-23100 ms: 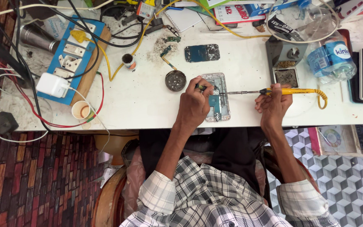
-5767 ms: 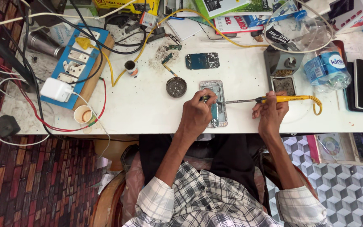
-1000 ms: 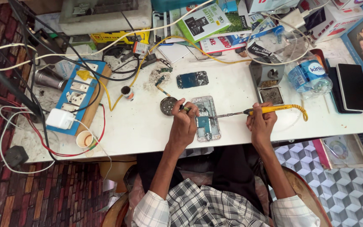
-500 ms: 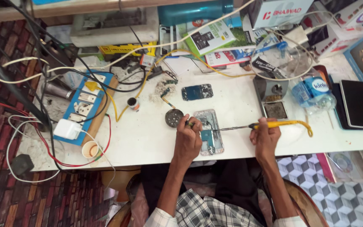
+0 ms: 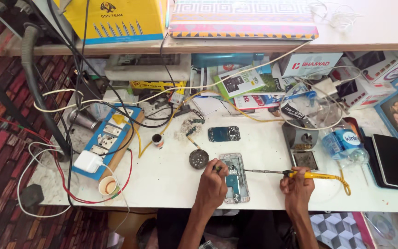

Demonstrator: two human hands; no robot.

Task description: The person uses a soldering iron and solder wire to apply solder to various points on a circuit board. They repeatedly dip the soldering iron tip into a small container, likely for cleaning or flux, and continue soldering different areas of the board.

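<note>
My right hand (image 5: 297, 186) is clamped on the yellow handle of the soldering iron (image 5: 300, 174), tip reaching left over the opened phone (image 5: 234, 177); my left hand (image 5: 212, 186) rests on the phone's left edge, fingers pinched together on something small and greenish I can't make out. The phone lies flat near the near edge of the white counter (image 5: 162, 184), between both hands; it looks light, stiff and fragile with the board exposed, so best held by its rim, and the iron only by the handle. Farther out: round tin (image 5: 198, 158) just left, loose circuit board (image 5: 224, 134) beyond, iron stand (image 5: 301, 137) and plastic water bottle (image 5: 345, 143) to the right, blue power strip (image 5: 109, 138) far left.
</note>
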